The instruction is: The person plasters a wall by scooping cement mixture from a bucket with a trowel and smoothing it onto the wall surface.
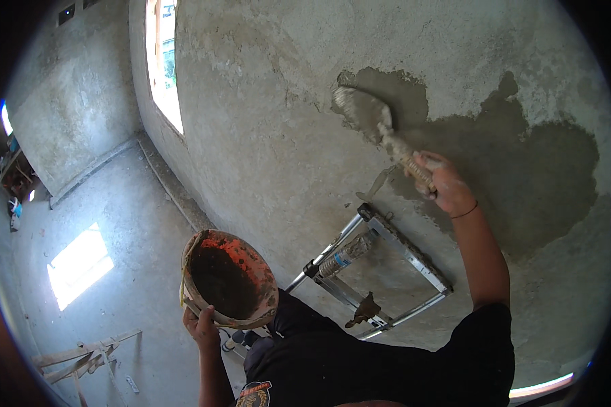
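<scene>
My right hand is closed round the handle of a mortar-coated trowel, whose blade is on the wall at the upper edge of a damp, darker grey patch. My left hand grips the near rim of an orange-lined bucket holding dark wet mortar. An aluminium ladder stands against the wall below my right arm, with a dirty plastic bottle and a mud-caked tool on it.
The concrete floor lies far below on the left, with wooden pieces at the bottom. A bright window opening is in the wall at the upper left. Assorted items sit at the far left edge.
</scene>
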`<state>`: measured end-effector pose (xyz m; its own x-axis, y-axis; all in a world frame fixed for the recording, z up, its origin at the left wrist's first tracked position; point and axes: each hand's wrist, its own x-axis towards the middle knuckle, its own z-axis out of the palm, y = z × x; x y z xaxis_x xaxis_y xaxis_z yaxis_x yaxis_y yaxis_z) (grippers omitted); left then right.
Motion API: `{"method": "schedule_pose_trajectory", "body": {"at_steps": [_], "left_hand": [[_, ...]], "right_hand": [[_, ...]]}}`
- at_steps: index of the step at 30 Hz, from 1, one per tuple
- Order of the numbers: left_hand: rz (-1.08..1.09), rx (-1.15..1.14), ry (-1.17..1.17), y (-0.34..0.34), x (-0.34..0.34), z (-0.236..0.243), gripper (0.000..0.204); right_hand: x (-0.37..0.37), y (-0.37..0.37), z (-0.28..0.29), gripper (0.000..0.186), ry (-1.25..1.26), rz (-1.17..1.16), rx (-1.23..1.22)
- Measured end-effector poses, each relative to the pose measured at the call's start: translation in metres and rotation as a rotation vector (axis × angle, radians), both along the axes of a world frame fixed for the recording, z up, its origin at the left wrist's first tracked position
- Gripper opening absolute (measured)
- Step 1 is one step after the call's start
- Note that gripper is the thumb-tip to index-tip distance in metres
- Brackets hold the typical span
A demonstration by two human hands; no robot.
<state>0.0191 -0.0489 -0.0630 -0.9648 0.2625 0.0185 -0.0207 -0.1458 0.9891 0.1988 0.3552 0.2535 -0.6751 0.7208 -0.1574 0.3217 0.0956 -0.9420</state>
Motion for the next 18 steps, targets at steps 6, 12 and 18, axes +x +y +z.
{"method": "schedule_pose_trajectory", "body": {"at_steps": [6, 12, 18], "left_hand": [[-0.004, 0.000, 0.008, -0.005, 0.002, 0.000, 0.023], [0.034, 0.051, -0.061, -0.005, 0.004, 0.006, 0.017], [0.049, 0.021, -0.077, -0.008, 0.001, -0.002, 0.017]], "right_hand": [[0.003, -0.010, 0.034, 0.030, 0.176, -0.098, 0.102], [0.006, -0.019, 0.024, 0.029, 0.283, -0.046, 0.178], [-0.004, -0.002, -0.013, 0.028, 0.036, -0.026, 0.026]]}}
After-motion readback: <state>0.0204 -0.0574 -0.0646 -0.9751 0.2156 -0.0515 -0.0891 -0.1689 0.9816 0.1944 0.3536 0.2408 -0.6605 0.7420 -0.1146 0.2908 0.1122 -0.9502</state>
